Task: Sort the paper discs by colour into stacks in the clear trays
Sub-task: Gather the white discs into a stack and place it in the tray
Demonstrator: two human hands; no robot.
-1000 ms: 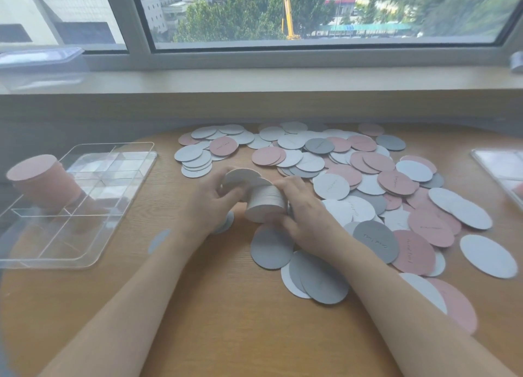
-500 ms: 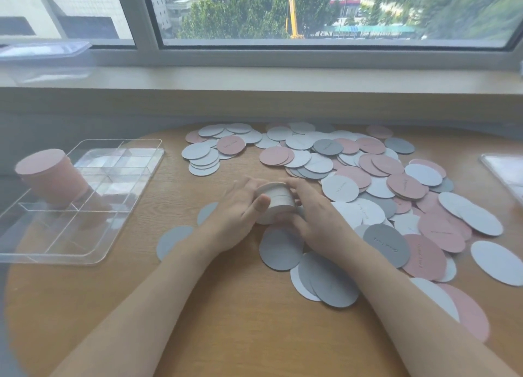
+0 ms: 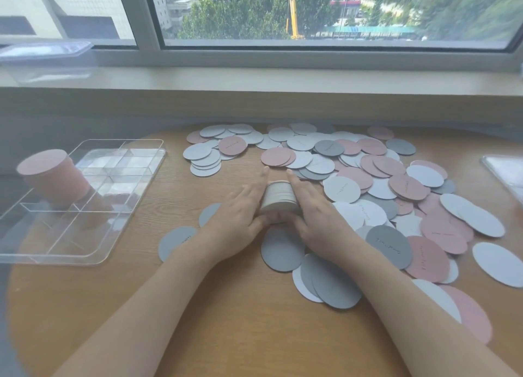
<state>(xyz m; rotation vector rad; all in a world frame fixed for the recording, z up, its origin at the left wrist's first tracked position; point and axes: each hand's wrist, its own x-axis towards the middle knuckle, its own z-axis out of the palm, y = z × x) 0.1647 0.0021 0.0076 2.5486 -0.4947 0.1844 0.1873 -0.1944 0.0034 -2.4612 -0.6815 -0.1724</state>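
A round wooden table point(image 3: 226, 320) fills the lower view, its far edge close under a window sill point(image 3: 254, 79). A wide scatter of loose discs point(image 3: 368, 184), pink, white and grey, covers its right half and far middle, overlapping thickly out to the right edge. At the left edge a clear tray point(image 3: 51, 259) with dividers hangs partly off the table, and a tall pink stack point(image 3: 53, 175) stands upright in its far left compartment. A second clear tray point(image 3: 506, 175) shows only in part at the right edge.

Near the table's middle a white stack point(image 3: 278, 199) stands with its axis leaning slightly away from the person. The left hand point(image 3: 237, 221) and right hand point(image 3: 317, 215) press flat against its two sides, fingers point(image 3: 294, 180) straight and pointing away, thumbs meeting at its near side.

Two grey discs point(image 3: 177, 242) lie just left of the left wrist; more grey ones point(image 3: 283, 249) lie under and between the wrists. Bare wood lies between the stack and the left tray and across the near side.
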